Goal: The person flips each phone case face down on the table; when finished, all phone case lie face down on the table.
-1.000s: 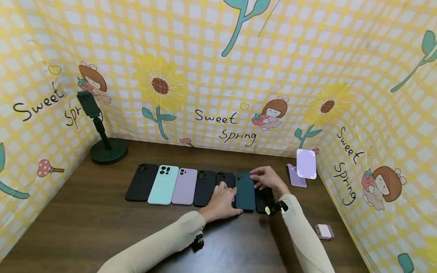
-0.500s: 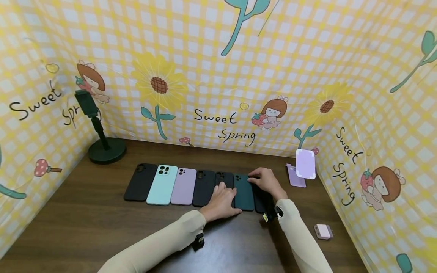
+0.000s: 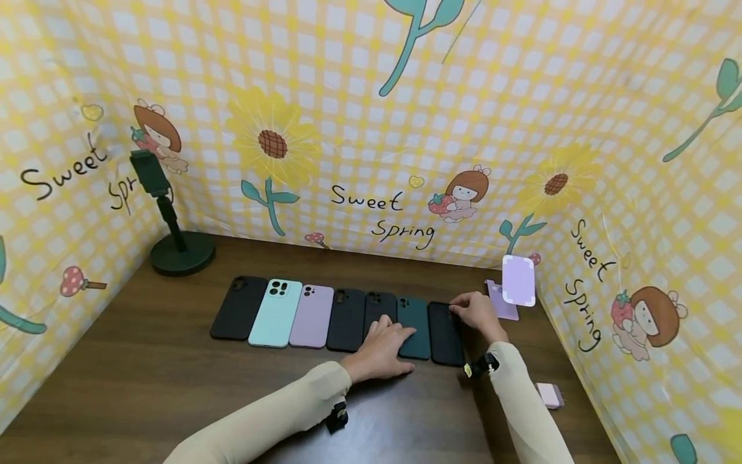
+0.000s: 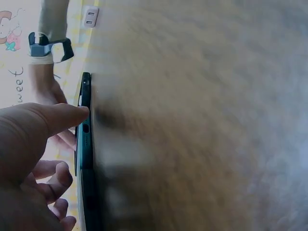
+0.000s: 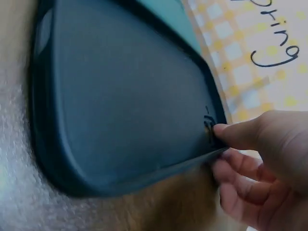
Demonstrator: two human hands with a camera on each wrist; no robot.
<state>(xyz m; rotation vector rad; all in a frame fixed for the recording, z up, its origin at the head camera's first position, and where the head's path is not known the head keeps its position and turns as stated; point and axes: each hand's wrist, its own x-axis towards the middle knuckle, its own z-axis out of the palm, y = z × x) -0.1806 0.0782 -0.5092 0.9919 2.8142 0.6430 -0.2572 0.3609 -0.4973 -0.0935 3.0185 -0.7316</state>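
Several phone cases lie side by side in a row. At its right end a black phone case (image 3: 446,335) lies with its hollow inside facing up. My right hand (image 3: 478,314) pinches the upper right rim of this case between thumb and fingers, close to the camera cutout in the right wrist view. My left hand (image 3: 381,351) reaches over the neighbouring teal case (image 3: 415,341) and the dark case (image 3: 379,300) beside it, fingers spread. In the left wrist view its thumb (image 4: 67,118) appears at the lower edge of the cases.
Leftward the row continues with a black case (image 3: 346,322), a lilac case (image 3: 313,316), a mint case (image 3: 275,316) and another black case (image 3: 239,309). A dark green stand (image 3: 182,254) is at back left. Rightward are a purple phone stand (image 3: 518,280) and a charger plug (image 3: 549,395).
My right hand has moved right, from the teal case's top edge to the far rim of the black end case. My left hand has shifted slightly, its fingers now further over the teal case.
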